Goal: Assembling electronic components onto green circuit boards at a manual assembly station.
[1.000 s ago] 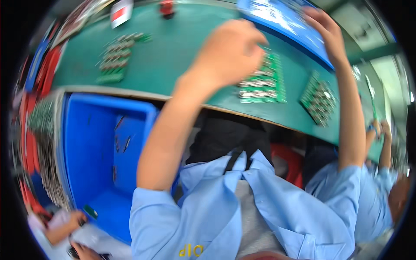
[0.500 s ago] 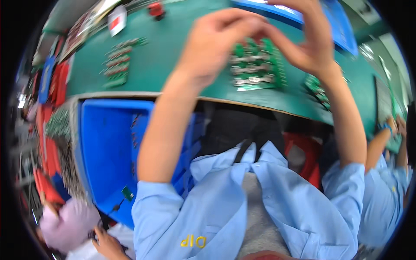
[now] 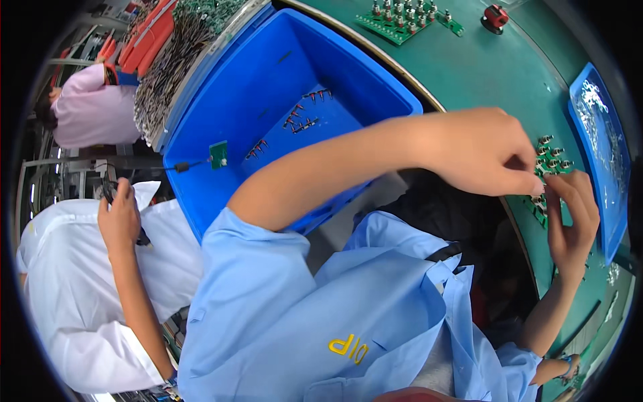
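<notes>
Circuit board (image 3: 550, 175), green, flat on green desk (image 3: 482, 74) near its edge; long axis hard to tell, half hidden. Left hand (image 3: 483, 149) grip pinched closed on board; right hand (image 3: 573, 218) fingers curled at its edge.

A green workbench (image 3: 482, 74) curves across the upper right, just beyond the grip. Well to the left of the grip, a big blue plastic bin (image 3: 221, 127) stands against its edge. Further left, a metal rack (image 3: 60, 181) is visible.
</notes>
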Tool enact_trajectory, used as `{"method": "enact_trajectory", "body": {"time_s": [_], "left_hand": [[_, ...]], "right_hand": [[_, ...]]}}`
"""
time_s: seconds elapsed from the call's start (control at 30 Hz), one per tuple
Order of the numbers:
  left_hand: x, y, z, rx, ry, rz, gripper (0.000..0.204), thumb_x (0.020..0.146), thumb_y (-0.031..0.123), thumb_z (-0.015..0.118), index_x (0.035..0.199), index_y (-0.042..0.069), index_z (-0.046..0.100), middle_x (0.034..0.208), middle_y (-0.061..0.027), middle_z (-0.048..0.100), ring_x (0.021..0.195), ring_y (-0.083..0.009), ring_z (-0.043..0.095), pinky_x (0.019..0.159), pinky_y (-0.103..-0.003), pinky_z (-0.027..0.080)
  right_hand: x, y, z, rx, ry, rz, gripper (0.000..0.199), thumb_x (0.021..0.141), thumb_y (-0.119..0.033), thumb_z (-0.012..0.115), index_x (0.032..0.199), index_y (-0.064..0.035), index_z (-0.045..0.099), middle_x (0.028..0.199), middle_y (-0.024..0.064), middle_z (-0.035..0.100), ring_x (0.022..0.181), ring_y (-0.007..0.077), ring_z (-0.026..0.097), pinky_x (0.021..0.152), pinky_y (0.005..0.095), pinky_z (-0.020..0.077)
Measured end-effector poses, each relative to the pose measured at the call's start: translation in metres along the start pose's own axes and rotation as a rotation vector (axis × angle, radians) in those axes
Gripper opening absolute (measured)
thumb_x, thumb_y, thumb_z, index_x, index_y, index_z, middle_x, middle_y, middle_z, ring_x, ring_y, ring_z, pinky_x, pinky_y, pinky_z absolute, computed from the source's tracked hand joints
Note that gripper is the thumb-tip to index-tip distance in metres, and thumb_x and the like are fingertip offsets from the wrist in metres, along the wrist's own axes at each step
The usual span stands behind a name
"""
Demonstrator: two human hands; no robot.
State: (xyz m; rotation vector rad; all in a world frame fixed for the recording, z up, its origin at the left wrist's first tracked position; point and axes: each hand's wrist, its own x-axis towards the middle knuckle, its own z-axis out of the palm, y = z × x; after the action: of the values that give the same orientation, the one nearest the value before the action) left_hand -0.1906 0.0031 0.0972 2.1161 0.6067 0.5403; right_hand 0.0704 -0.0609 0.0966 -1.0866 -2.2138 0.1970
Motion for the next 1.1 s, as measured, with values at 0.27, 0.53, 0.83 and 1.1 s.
{"method": "enact_trajectory", "body": {"time_s": [0.27, 0.53, 0.83, 1.1], "left_hand": [[-0.169, -0.175, -0.099, 0.254, 0.492, -0.694, 0.027, 0.103, 0.020, 0.060, 0.111, 0.001, 0.077, 0.094, -0.0099, 0.076, 0.087, -0.0197, 0.071, 0.086, -0.032, 0.056], [-0.344, -0.388, 0.018, 0.707, 0.369, -1.082, 0.051, 0.093, 0.019, 0.058, 0.143, 0.007, 0.056, 0.138, -0.0134, 0.061, 0.121, -0.0353, 0.061, 0.099, -0.046, 0.051], [-0.333, -0.412, 0.056, 0.729, 0.239, -1.255, 0.067, 0.096, 0.028, 0.057, 0.158, 0.011, 0.042, 0.158, -0.0113, 0.048, 0.132, -0.0339, 0.055, 0.105, -0.046, 0.046], [-0.351, -0.394, 0.086, 0.732, 0.201, -1.245, 0.071, 0.103, 0.041, 0.049, 0.165, 0.012, 0.032, 0.170, -0.0118, 0.033, 0.133, -0.0352, 0.052, 0.107, -0.046, 0.043]], "right_hand": [[-0.043, -0.033, 0.047, 0.236, -0.005, 0.024, 0.024, 0.069, 0.007, 0.066, 0.092, 0.0016, 0.071, 0.080, 0.0100, 0.063, 0.074, 0.0261, 0.051, 0.077, 0.0378, 0.0437], [-0.069, -0.039, 0.099, 0.400, -0.056, 0.192, 0.017, 0.075, 0.004, 0.066, 0.091, 0.0017, 0.071, 0.078, 0.0108, 0.063, 0.073, 0.0267, 0.052, 0.080, 0.0383, 0.0455], [-0.083, -0.037, 0.116, 0.357, -0.149, 0.383, 0.015, 0.079, 0.004, 0.066, 0.094, 0.0032, 0.070, 0.084, 0.0118, 0.066, 0.077, 0.0266, 0.053, 0.080, 0.0356, 0.0458], [-0.076, -0.034, 0.124, 0.345, -0.184, 0.464, 0.014, 0.084, 0.004, 0.065, 0.097, 0.0034, 0.071, 0.087, 0.0116, 0.068, 0.078, 0.0254, 0.054, 0.079, 0.0343, 0.0458]]}}
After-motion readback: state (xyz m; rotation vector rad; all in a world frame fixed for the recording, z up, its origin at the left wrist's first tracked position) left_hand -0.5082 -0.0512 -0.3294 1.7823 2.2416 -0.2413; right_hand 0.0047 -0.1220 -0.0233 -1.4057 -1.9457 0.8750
